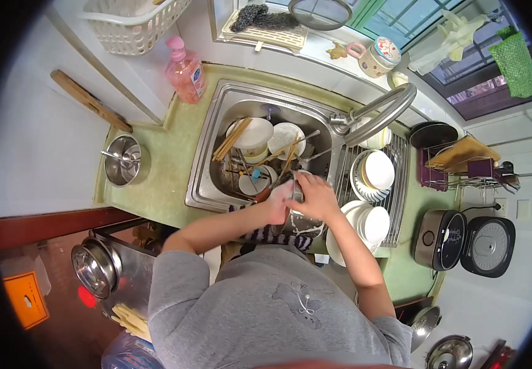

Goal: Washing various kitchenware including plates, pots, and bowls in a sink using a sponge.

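Both hands meet over the near right part of the stainless steel sink (201, 184). A metal bowl or pot, seen edge-on, is between them; its exact shape is partly hidden. My left hand (280, 203) is on its left side, partly turned from view. My right hand (314, 196) grips its rim from the right, fingers bent over the top. Beyond the hands, the sink holds white bowls and plates (256, 133), wooden chopsticks (231, 139) and metal utensils. A soapy pan or basin (305, 223) lies just below the hands.
The curved faucet (386, 113) arches over the sink's right side. White bowls (379, 169) stand stacked on the drying rack (397, 203). A pink soap bottle (187, 76) and a steel pot (126, 160) stand left; an open rice cooker (439, 240) is right.
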`<state>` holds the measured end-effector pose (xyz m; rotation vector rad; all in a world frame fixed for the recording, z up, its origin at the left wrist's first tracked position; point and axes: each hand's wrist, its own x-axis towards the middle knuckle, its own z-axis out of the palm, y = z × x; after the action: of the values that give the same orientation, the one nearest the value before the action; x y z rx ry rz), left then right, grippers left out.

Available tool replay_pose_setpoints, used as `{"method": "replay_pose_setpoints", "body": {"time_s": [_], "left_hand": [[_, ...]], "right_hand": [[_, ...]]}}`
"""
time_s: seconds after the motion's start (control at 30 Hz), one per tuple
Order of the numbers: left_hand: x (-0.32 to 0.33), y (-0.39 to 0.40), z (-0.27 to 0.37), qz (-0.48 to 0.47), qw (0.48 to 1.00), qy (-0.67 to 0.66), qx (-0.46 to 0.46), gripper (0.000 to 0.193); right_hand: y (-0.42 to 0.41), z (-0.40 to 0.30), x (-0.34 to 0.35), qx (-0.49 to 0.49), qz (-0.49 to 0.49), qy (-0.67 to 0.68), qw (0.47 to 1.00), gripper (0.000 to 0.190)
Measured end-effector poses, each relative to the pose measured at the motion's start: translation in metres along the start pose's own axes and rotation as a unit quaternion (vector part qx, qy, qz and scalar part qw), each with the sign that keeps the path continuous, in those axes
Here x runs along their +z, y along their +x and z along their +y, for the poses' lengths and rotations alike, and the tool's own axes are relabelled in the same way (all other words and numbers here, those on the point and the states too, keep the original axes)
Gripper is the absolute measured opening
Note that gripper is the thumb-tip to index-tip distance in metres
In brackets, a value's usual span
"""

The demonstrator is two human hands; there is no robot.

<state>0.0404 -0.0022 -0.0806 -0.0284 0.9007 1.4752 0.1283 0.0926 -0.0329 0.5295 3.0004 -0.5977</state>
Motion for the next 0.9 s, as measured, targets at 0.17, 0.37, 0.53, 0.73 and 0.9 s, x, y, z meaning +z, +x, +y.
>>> {"method": "replay_pose_setpoints", "body": {"time_s": [0.17, 0.37, 0.53, 0.73, 0.9], "left_hand": [[-0.053, 0.070, -0.052, -0.150, 0.971, -0.183, -0.041, 0.037], [-0.070, 0.019, -0.083, -0.184, 0.967, -0.138, -0.111, 0.036], [-0.038, 0.036, -0.075, -0.213, 0.959, -0.098, -0.159, 0.035], [-0.057, 0.014, -0.062, -0.240, 0.944, -0.060, -0.218, 0.034], [-0.061, 0.012, -0.049, -0.160, 0.979, -0.051, -0.112, 0.035]], "right_hand": [[-0.005, -0.010, -0.001, -0.028, 0.008, -0.007, 1.000, 0.078], [-0.011, -0.008, -0.002, -0.034, 0.016, -0.013, 0.999, 0.078], [-0.007, -0.008, -0.003, -0.040, 0.021, -0.005, 0.999, 0.076], [-0.010, -0.009, -0.001, -0.039, 0.016, -0.005, 0.999, 0.074], [-0.009, -0.013, 0.000, -0.040, 0.015, -0.012, 0.999, 0.072]]}}
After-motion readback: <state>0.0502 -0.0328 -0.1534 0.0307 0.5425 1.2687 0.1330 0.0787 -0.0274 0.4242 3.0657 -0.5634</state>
